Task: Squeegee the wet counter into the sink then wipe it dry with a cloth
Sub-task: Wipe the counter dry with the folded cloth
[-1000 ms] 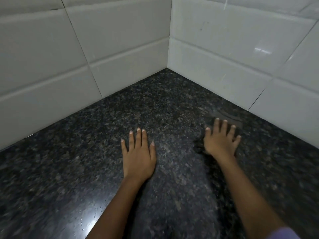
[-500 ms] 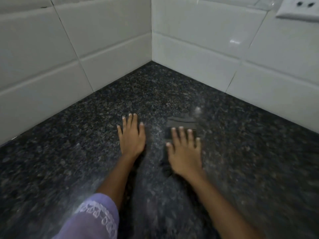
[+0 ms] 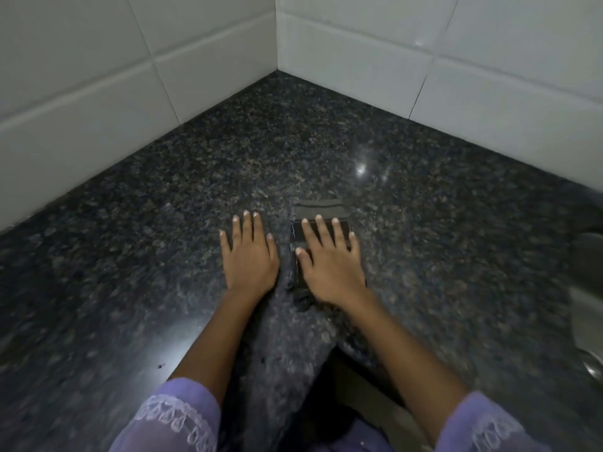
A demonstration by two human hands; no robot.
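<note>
1. The counter (image 3: 424,256) is dark speckled granite that fills most of the view. It runs back into a corner and shows bright glints of reflected light on its polished top.
2. White tiled walls (image 3: 359,60) rise from the counter's two back edges and meet at its far corner.
3. The sink (image 3: 587,288) shows only as a blurred grey metal curve let into the counter at the right edge of the view. Little of it can be made out.
4. Two bare forearms reach forward over the counter's near edge. Each comes out of a pale purple sleeve (image 3: 176,415) with white embroidery at the cuff.
5. The right hand (image 3: 329,259) lies flat on the counter's middle, fingers straight and slightly spread. It presses down on a dark cloth (image 3: 318,212) and grips nothing.
6. The left hand (image 3: 249,252) lies palm down on the bare counter just beside the right hand, not touching it. Its fingers are straight and close together, and it holds nothing.
7. The cloth is a dark grey folded pad lying on the counter's middle, well apart from the sink. Its far end shows beyond the right fingertips, its left edge runs alongside the thumb, and a rumpled bit pokes out near the wrist.
8. A few tiny dark specks (image 3: 160,366) sit on the counter near its front edge, beside the left forearm.
</note>
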